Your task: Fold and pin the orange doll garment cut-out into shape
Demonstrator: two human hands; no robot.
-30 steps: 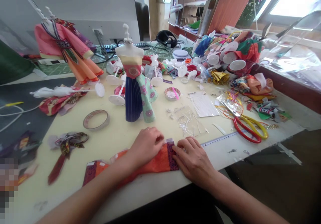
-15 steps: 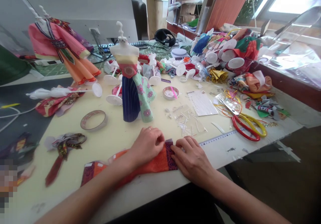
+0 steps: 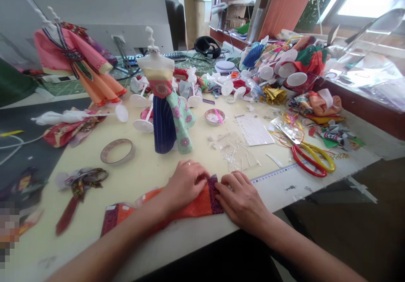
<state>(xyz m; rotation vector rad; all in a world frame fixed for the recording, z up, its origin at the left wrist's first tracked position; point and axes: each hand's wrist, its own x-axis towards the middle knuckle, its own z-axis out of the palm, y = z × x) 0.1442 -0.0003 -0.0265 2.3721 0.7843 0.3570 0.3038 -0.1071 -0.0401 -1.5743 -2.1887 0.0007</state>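
An orange cloth piece with a dark purple patterned band [image 3: 202, 204] lies flat near the front edge of the pale worktable [image 3: 148, 170]. My left hand [image 3: 186, 183] rests on the cloth, fingers curled and pinching at its top edge by the purple band. My right hand [image 3: 242, 200] lies on the cloth's right end, fingertips pressed together against the same band. The two hands almost touch. A small dress-form mannequin with a striped blue and floral green skirt [image 3: 167, 113] stands just beyond them.
Red and yellow scissors [image 3: 311, 157] lie at right, a tape roll [image 3: 117, 150] at left, and small clear bits [image 3: 236, 153] and a ruler [image 3: 275, 174] sit close to my right hand. A pink-robed doll form [image 3: 74, 58] and heaps of fabric and white stands [image 3: 284, 73] fill the back.
My fingertips have shifted slightly on the purple band; the view has drifted a little. The cloth stays in place.
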